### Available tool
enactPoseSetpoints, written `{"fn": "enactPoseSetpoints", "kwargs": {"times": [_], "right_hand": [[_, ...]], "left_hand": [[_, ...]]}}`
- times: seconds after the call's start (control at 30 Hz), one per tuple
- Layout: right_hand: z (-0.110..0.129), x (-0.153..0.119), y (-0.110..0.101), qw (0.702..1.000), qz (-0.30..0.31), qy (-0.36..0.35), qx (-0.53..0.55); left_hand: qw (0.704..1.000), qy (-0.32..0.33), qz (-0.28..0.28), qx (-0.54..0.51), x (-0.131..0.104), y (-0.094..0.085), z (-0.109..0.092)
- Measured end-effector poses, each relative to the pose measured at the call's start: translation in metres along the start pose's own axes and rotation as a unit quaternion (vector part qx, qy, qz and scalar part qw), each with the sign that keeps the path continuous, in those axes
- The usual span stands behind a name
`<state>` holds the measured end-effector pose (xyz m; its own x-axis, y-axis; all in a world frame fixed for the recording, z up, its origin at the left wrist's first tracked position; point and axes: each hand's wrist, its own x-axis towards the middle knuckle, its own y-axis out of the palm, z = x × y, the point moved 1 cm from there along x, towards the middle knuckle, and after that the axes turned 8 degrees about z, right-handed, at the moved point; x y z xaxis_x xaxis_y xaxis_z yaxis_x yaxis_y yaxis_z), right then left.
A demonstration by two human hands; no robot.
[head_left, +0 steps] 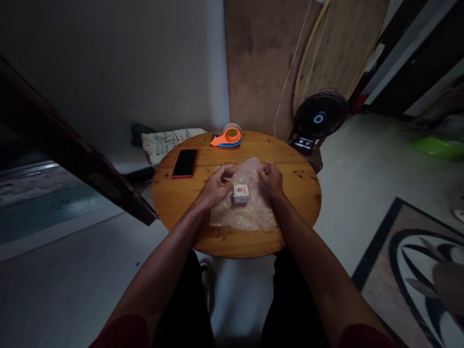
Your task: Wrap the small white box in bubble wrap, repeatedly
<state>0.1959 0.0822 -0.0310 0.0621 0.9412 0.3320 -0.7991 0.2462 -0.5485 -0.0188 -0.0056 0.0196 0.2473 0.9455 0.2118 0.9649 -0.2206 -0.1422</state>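
Note:
A sheet of bubble wrap (pixel 250 215) lies on the round wooden table (pixel 232 245) in front of me. On it rests a small white box (pixel 240 194) with red print. My left hand (pixel 219 184) is over the wrap's left side, beside the box, its thumb and curved fingers apart. At the far right part of the sheet, my right hand (pixel 271 180) has its fingers bent in and closed on the edge of the bubble wrap. The far end of the sheet rises a little between the hands.
An orange and blue tape dispenser (pixel 228 136) stands at the table's far edge. A phone (pixel 184 163) with a dark screen lies at the left. Behind the table are a printed sack (pixel 165 142) and a round black device (pixel 321 115). A patterned rug (pixel 416 270) is on the right.

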Motion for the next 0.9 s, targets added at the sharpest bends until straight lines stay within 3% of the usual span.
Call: {"fn": "enactPoseSetpoints", "kwargs": {"times": [0.07, 0.2, 0.37, 0.6, 0.9], "right_hand": [[0.001, -0.001, -0.001, 1.000, -0.007, -0.003, -0.001], [0.001, -0.002, -0.001, 1.000, -0.004, -0.006, 0.001], [0.000, -0.002, -0.001, 1.000, -0.009, -0.003, -0.003], [-0.002, -0.003, -0.001, 1.000, -0.012, -0.004, 0.001], [-0.005, 0.000, -0.001, 1.000, -0.017, -0.003, 0.016]], "left_hand": [[0.997, -0.032, -0.013, -0.062, 0.006, 0.000, 0.012], [0.985, -0.078, 0.015, -0.152, 0.009, 0.008, 0.024], [0.974, -0.090, 0.050, -0.201, 0.006, 0.013, 0.021], [0.948, -0.129, 0.051, -0.287, 0.005, 0.011, 0.010], [0.935, -0.159, 0.051, -0.314, 0.009, 0.004, 0.019]]}}
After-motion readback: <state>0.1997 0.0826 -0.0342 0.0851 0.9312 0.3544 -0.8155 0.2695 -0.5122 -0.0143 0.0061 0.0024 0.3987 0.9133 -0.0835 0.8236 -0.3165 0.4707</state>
